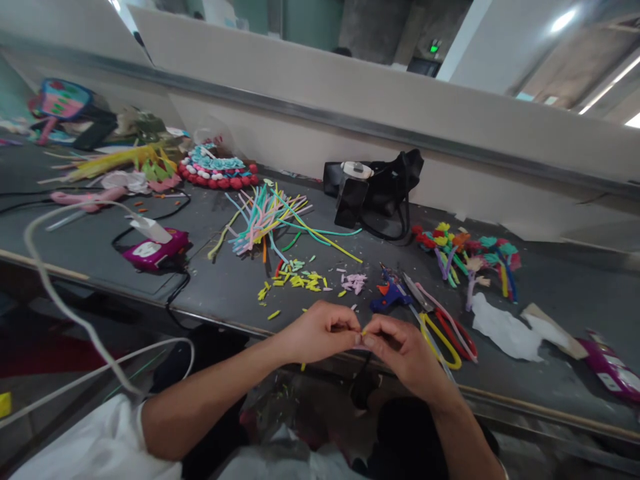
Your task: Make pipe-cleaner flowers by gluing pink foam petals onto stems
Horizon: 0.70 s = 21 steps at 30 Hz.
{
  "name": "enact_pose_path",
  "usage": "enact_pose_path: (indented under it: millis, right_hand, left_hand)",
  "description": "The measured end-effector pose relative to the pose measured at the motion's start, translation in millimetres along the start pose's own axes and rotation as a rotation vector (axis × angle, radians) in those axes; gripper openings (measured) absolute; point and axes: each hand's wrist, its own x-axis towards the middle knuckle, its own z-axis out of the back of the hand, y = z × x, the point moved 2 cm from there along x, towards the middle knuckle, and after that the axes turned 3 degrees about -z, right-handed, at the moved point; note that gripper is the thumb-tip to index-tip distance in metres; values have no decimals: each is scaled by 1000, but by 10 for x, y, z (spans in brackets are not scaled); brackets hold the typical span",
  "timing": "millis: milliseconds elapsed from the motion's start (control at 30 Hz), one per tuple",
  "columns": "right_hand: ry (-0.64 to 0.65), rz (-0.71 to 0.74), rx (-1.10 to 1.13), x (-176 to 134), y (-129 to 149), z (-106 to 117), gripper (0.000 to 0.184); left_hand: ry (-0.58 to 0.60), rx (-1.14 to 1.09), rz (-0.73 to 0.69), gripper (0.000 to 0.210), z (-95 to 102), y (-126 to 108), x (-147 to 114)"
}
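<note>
My left hand (323,331) and my right hand (403,350) meet fingertip to fingertip at the table's front edge. Both are pinched closed on a tiny yellow pipe cleaner piece (364,333), mostly hidden by the fingers. Just beyond them lie short cut yellow pieces (307,281) and a small heap of lilac pieces (355,283). To the right of these rest a blue glue gun (390,297) and scissors with yellow and red handles (440,327), close to my right hand. Farther back is a loose pile of long pastel pipe cleaners (265,220).
Colourful pipe cleaner flowers (465,250) and white paper (505,327) lie at right. A purple power strip (156,250) with a white plug and trailing cable is at left. Along the back stand a black bag (393,187) and a red, white and blue beaded-looking piece (217,167).
</note>
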Motion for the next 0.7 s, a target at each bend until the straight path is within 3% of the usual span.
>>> enact_pose_path:
  millis: [133,300,533,700]
  right_hand:
    - [13,72,-76,-12,55,2,23]
    - [-20,192,-128,-15,85,33,19]
    - [-21,211,-198,-11,33,46,16]
    - [-24,264,-275,-16,27,30,19]
  left_hand:
    - [67,-330,246,23,-4,63,15]
    - [162,-590,350,26,-20,106,13]
    - [141,-406,242,26,2,100,35]
    - [17,-401,270,12,-73,164,41]
